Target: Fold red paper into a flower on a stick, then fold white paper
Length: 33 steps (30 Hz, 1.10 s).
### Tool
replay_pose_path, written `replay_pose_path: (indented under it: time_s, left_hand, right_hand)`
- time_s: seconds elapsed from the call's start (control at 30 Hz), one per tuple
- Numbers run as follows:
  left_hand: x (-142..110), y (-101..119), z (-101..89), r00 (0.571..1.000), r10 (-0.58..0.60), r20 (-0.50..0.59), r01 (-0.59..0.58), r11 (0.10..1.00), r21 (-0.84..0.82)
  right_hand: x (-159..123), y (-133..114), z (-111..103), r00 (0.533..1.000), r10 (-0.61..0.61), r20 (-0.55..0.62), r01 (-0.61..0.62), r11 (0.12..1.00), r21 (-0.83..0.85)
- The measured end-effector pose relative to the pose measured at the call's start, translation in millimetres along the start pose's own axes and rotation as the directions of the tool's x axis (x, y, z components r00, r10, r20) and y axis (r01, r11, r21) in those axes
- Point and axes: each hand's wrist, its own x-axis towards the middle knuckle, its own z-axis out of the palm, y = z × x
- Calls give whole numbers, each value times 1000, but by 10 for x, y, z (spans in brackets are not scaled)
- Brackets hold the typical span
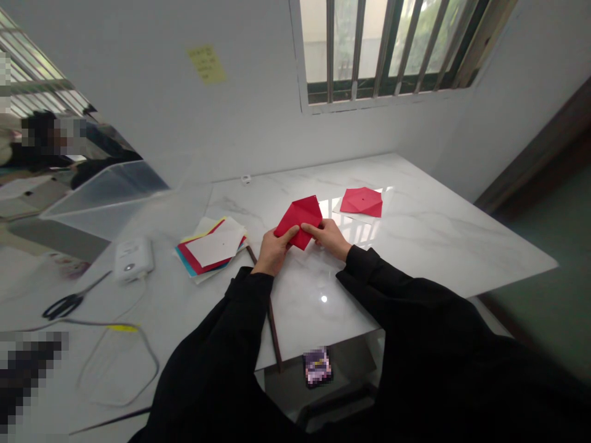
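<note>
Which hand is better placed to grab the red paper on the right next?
Probably the right hand: it's nearer the lying red paper than the left hand is. Both grip the folded red sheet, though.

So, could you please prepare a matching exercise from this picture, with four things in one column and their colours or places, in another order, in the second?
Things
1. held paper
2. paper pile
3. scissors
4. note

Colours and places
A. black handles, near the white box
B. yellow, on the wall
C. red, over the table
D. several colours, left of both hands

Pairs: 1-C, 2-D, 3-A, 4-B
</note>
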Motion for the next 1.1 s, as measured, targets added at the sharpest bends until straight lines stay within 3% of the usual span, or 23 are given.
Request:
replay_pose_path:
  time_s: [1.1]
  left_hand:
    - [-27,21,13,1000,-25,-18,25,1000,-10]
  right_hand:
    - [-16,-17,-18,998,-21,59,23,1000,-19]
